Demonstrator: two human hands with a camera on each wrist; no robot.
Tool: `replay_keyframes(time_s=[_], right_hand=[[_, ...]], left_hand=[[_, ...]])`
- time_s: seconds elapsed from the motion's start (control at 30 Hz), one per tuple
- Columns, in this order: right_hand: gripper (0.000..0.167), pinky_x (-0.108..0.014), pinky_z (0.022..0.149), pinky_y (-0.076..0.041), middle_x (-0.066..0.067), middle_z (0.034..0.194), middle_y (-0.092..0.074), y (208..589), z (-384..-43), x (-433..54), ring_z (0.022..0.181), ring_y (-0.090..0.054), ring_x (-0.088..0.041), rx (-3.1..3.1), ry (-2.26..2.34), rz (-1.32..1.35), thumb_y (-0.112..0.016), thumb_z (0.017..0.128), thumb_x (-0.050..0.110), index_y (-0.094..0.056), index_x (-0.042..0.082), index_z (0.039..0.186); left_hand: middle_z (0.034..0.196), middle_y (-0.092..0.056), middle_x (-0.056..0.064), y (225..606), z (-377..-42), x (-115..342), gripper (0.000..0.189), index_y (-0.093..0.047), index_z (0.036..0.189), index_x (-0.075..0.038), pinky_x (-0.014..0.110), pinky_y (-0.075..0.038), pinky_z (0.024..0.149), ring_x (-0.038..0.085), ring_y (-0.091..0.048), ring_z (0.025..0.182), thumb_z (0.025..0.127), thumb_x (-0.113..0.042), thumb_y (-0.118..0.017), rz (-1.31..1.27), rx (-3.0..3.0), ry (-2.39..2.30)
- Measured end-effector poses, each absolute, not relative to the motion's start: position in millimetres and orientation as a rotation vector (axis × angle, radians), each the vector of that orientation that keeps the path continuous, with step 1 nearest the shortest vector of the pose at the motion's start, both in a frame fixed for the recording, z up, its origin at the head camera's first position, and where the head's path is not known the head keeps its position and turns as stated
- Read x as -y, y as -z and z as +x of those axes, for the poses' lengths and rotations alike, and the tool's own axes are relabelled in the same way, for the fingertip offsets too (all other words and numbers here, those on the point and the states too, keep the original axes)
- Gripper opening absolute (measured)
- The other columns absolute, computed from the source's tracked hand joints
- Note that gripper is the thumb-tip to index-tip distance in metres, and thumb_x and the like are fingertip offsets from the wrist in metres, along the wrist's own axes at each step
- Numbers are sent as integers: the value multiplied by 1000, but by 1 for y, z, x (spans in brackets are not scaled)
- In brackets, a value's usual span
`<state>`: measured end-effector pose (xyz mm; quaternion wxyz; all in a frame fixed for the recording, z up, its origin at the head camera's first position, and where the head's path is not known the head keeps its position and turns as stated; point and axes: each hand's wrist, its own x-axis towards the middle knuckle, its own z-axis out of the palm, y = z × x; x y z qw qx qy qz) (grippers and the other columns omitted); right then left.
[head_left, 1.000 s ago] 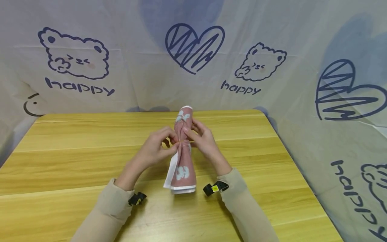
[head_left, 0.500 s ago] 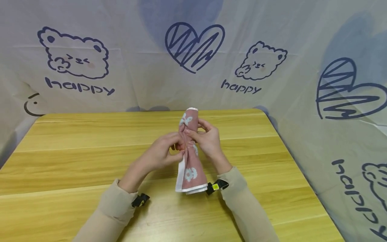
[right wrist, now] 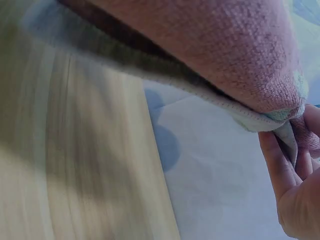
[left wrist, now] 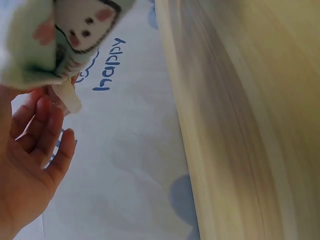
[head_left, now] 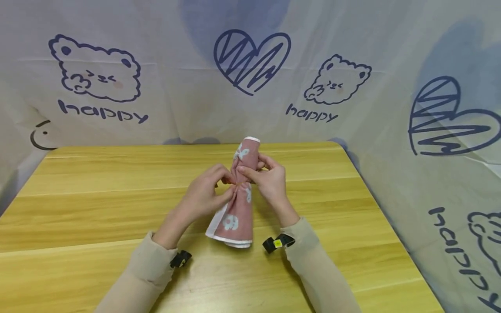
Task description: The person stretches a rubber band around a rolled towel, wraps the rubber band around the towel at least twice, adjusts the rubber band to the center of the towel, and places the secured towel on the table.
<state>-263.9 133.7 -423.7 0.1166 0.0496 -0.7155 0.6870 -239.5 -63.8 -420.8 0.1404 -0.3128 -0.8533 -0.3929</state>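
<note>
A pink towel [head_left: 238,221] with pale flower shapes and white edges is held up over the table. It is gathered narrow at its middle and flares out toward both ends. My left hand [head_left: 205,191] pinches the gathered middle from the left. On the other side my right hand [head_left: 272,182] grips it just above the waist, thumb in front and fingers behind. In the left wrist view the pale green side of the towel [left wrist: 30,45] shows a printed face above the left hand [left wrist: 30,165]. Whatever lies inside the gathered folds is hidden.
A wood-grain table [head_left: 98,217] spans the area beneath the hands. White sheets with printed bears, hearts and lettering [head_left: 103,113] hang behind and to the right of it. A black strap [head_left: 279,243] sits at each sleeve cuff.
The towel first shifted to the right, then its near end swung back left, so that it now slants. The right hand has moved slightly right. Both hands keep hold of the towel.
</note>
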Motion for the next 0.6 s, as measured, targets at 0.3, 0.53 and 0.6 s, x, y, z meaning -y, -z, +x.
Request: replay_keyframes(time_s=[0.3, 0.53, 0.6], right_hand=[[47, -22, 61, -57, -2, 75, -53, 423, -262, -129, 66, -60, -9, 2065, -1961, 101, -93, 77, 9, -73, -2, 119], [42, -25, 57, -59, 0, 73, -50, 420, -259, -127, 63, -62, -9, 1976, -1992, 77, -92, 76, 5, -74, -4, 112], [41, -27, 56, -59, 0, 73, -49, 419, -258, -126, 62, -63, -9, 1956, -2011, 79, -92, 77, 4, -73, -5, 112]], left_hand=[[98, -68, 2, 419, -237, 58, 10, -77, 100, -10, 38, -56, 77, 20, -63, 92, 93, -17, -80, -893, 2357, 962], [97, -71, 1, 421, -238, 58, 14, -81, 99, -11, 37, -56, 66, 21, -66, 88, 87, -17, -86, -885, 2260, 856], [98, -72, 1, 422, -239, 59, 16, -82, 99, -11, 38, -57, 67, 21, -66, 90, 86, -17, -87, -887, 2238, 851]])
